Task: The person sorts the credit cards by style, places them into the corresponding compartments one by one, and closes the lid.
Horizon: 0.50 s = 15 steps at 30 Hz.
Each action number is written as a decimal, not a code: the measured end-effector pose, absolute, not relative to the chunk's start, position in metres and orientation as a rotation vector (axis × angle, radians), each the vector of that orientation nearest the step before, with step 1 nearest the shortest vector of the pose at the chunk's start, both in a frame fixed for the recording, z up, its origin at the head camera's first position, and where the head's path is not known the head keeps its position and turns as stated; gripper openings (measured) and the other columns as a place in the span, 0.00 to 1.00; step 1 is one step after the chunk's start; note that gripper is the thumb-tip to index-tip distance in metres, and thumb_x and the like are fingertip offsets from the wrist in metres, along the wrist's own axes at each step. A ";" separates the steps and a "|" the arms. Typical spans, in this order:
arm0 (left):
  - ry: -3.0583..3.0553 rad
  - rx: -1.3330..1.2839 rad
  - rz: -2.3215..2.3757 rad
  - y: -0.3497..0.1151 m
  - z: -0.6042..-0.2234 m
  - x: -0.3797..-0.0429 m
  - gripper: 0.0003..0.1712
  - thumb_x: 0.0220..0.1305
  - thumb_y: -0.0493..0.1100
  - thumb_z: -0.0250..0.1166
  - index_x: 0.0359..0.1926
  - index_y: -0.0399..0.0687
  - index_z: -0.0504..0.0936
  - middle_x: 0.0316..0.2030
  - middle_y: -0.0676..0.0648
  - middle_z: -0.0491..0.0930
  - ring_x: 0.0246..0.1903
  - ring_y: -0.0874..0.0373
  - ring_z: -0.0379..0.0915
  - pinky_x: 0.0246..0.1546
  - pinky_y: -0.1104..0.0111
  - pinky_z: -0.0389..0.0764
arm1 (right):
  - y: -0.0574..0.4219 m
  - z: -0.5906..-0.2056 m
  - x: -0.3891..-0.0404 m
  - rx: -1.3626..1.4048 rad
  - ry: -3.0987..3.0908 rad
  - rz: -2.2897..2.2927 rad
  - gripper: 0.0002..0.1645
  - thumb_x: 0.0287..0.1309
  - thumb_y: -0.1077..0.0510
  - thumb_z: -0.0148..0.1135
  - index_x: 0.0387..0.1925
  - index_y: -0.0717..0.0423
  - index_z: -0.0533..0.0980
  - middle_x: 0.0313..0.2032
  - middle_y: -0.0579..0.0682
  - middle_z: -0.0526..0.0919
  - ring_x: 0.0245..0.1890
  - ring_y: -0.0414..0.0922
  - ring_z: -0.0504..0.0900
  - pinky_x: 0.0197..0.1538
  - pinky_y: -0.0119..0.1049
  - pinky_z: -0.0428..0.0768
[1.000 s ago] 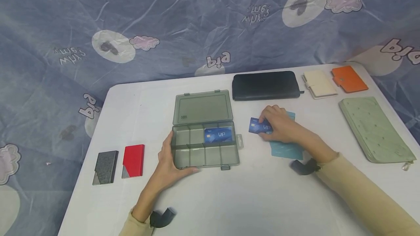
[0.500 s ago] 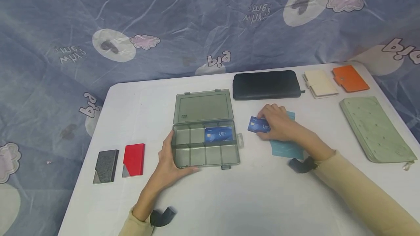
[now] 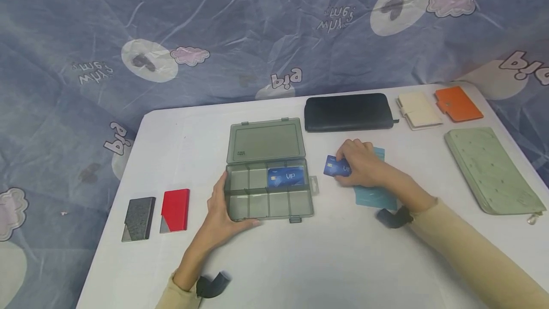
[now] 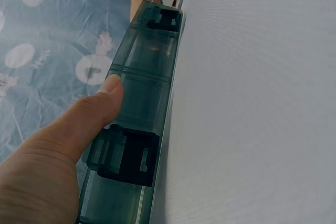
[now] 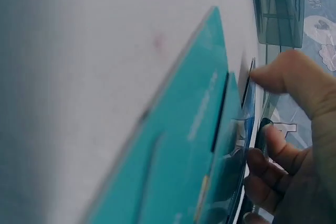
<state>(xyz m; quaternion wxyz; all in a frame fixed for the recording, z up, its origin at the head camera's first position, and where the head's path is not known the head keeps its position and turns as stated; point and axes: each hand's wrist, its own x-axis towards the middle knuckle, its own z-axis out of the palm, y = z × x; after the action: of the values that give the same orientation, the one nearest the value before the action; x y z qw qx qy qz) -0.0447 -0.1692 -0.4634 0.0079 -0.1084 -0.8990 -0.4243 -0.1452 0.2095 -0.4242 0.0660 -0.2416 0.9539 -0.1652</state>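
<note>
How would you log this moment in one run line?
left hand: holds open divided case | right hand: pinches blue card | second card: inside case, lid-side row | teal item: partly under right hand

A curtained-off tabletop set-up (which room, unclear): white table [image 3: 317,261], crinkled cartoon-print cloth [image 3: 244,18] behind it.

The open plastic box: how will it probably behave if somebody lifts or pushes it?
The plastic box should stay stiff, judging by its straight walls. Wide and low, it probably won't tip. If lifted, its folded-back lid may swing and the blue card inside could slide.
</note>
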 end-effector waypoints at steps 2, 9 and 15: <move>-2.810 -0.339 -1.324 -0.169 -0.464 -0.045 0.74 0.32 0.62 0.77 0.72 0.50 0.37 0.68 0.44 0.50 0.63 0.50 0.50 0.56 0.45 0.52 | 0.209 -0.422 -0.144 -0.719 2.892 -0.477 0.33 0.37 0.42 0.72 0.42 0.58 0.72 0.39 0.51 0.72 0.41 0.49 0.65 0.45 0.48 0.58; -2.808 -0.347 -1.319 -0.170 -0.463 -0.045 0.74 0.33 0.62 0.77 0.72 0.50 0.38 0.68 0.44 0.50 0.63 0.49 0.50 0.55 0.46 0.52 | 0.206 -0.419 -0.143 -0.714 2.880 -0.437 0.32 0.36 0.42 0.71 0.40 0.58 0.73 0.34 0.49 0.73 0.38 0.48 0.66 0.44 0.47 0.59; -2.810 -0.344 -1.320 -0.169 -0.463 -0.045 0.74 0.32 0.61 0.77 0.72 0.50 0.38 0.68 0.43 0.50 0.63 0.49 0.50 0.55 0.46 0.52 | 0.207 -0.420 -0.143 -0.725 2.867 -0.512 0.32 0.34 0.46 0.73 0.38 0.57 0.69 0.33 0.48 0.71 0.36 0.47 0.65 0.46 0.48 0.57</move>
<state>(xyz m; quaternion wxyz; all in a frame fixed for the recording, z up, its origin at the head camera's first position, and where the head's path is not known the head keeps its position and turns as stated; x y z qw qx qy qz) -0.0446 -0.1686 -0.4629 0.0090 -0.1101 -0.8996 -0.4226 -0.1430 0.2065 -0.4197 0.0704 -0.2409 0.9529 -0.1702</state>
